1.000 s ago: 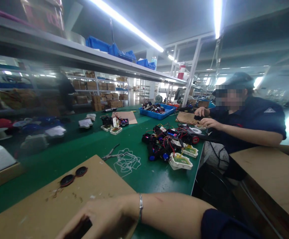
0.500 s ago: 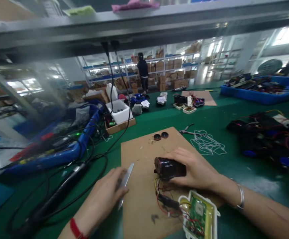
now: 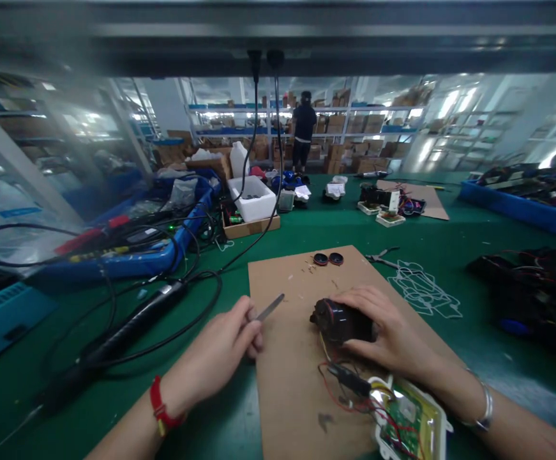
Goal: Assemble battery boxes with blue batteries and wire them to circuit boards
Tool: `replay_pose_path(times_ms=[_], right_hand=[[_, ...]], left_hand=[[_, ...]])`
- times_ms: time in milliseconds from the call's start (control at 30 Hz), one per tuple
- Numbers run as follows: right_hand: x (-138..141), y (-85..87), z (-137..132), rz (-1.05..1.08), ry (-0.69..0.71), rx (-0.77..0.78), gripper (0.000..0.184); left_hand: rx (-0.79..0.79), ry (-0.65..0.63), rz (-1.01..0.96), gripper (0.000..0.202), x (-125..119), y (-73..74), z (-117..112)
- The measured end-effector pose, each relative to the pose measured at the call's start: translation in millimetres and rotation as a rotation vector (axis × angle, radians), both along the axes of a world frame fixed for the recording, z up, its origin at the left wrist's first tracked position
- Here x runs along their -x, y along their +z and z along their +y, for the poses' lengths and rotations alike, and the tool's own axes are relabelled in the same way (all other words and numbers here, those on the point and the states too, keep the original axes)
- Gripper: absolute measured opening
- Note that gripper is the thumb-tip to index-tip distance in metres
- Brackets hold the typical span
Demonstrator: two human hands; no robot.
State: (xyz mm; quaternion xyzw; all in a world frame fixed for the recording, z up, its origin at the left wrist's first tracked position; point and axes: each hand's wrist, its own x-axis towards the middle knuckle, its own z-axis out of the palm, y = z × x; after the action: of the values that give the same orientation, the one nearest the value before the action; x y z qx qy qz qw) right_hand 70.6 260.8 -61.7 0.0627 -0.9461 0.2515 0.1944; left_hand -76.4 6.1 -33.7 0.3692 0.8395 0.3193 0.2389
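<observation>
My right hand [image 3: 387, 332] is wrapped over a black cylindrical part [image 3: 338, 321] lying on a brown cardboard sheet [image 3: 292, 358]. Red, yellow and black wires [image 3: 349, 383] run from that part to a green circuit board in a white housing [image 3: 409, 425] near my right wrist. My left hand [image 3: 220, 351] pinches metal tweezers [image 3: 269, 308], tip pointing toward the black part, a short gap away. Two small black discs [image 3: 328, 259] lie at the far edge of the cardboard.
A black soldering handle with cable [image 3: 129, 322] lies to the left. Pliers [image 3: 382, 257] and a loop of white wire [image 3: 421, 294] lie to the right. Blue trays [image 3: 521, 211], a white foam box [image 3: 253, 198] and a pile of wired parts [image 3: 536, 287] surround the green bench. A person [image 3: 303, 131] stands far back.
The view swung left from a seated co-worker down to my own hands, then steadied. My left hand lifted the tweezers' tip slightly toward the black part; my right hand stayed on it.
</observation>
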Motion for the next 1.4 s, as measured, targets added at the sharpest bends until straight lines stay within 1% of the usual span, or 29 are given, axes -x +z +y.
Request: replay_pose_path(times_ms=[67, 100, 167, 233, 333, 433, 600, 667, 767, 800, 833, 867, 967, 1000, 1033, 1100, 1167, 1233, 1267, 1333, 1400], right_hand=[[0, -2.1, -1, 0.030, 0.006, -0.021, 0.045], [1, -2.8, -1, 0.042, 0.008, -0.036, 0.046], [1, -3.4, -2, 0.061, 0.014, -0.063, 0.046], [1, -2.6, -3, 0.076, 0.028, -0.076, 0.047], [0, -0.4, -4, 0.086, 0.051, -0.102, 0.047], [-1, 1.1, -3, 0.098, 0.085, -0.155, 0.047], [-5, 5.2, -2, 0.105, 0.128, -0.262, 0.048], [-7, 8.1, -1, 0.116, 0.143, -0.307, 0.049], [-8, 11.7, 0, 0.103, 0.211, -0.345, 0.052], [-8, 12.4, 1, 0.088, 0.228, -0.343, 0.053], [-8, 12.7, 1, 0.073, 0.234, -0.333, 0.054], [-7, 12.9, 2, 0.061, 0.231, -0.316, 0.055], [-6, 12.5, 6, 0.017, 0.201, -0.199, 0.054], [-6, 12.4, 7, -0.004, 0.197, -0.139, 0.053], [-6, 12.4, 8, -0.029, 0.188, -0.073, 0.053], [-6, 12.8, 9, -0.097, 0.161, 0.066, 0.051], [-7, 14.0, 7, -0.171, 0.139, 0.191, 0.048], [-7, 15.7, 4, -0.219, 0.136, 0.262, 0.044], [-6, 16.5, 2, -0.221, 0.142, 0.265, 0.042], [-5, 17.7, -2, -0.176, 0.159, 0.213, 0.043], [-5, 17.7, -4, -0.105, 0.180, 0.118, 0.046]], left_hand=[[-0.114, -0.049, -0.258, 0.017, -7, 3.1, 3], [-0.142, -0.077, -0.380, 0.020, -10, 3.7, 5], [-0.158, -0.129, -0.580, 0.027, -17, 2.6, 8], [-0.163, -0.154, -0.697, 0.029, -21, -0.5, 11], [-0.181, -0.152, -0.729, 0.029, -23, -4.4, 14], [-0.157, -0.141, -0.673, 0.027, -22, -3.3, 14], [-0.134, -0.172, -0.568, 0.022, -21, 1.3, 11], [-0.124, -0.180, -0.609, 0.022, -22, 1.0, 11], [-0.042, -0.250, -0.735, 0.024, -26, 0.7, 11], [-0.008, -0.281, -0.709, 0.025, -29, 1.3, 11], [0.017, -0.302, -0.603, 0.027, -31, 2.5, 12], [0.046, -0.309, -0.418, 0.027, -33, 4.1, 13], [0.152, -0.300, 0.334, 0.022, -39, 10.4, 20], [0.185, -0.313, 0.539, 0.020, -40, 12.5, 22], [0.210, -0.342, 0.693, 0.019, -40, 14.4, 25], [0.222, -0.428, 0.882, 0.020, -37, 17.7, 29], [0.220, -0.496, 0.956, 0.020, -32, 20.2, 31], [0.225, -0.509, 0.886, 0.021, -27, 22.9, 31], [0.230, -0.500, 0.821, 0.020, -25, 24.7, 31], [0.239, -0.483, 0.694, 0.019, -22, 29.7, 31], [0.246, -0.464, 0.473, 0.023, -20, 36.1, 34]])
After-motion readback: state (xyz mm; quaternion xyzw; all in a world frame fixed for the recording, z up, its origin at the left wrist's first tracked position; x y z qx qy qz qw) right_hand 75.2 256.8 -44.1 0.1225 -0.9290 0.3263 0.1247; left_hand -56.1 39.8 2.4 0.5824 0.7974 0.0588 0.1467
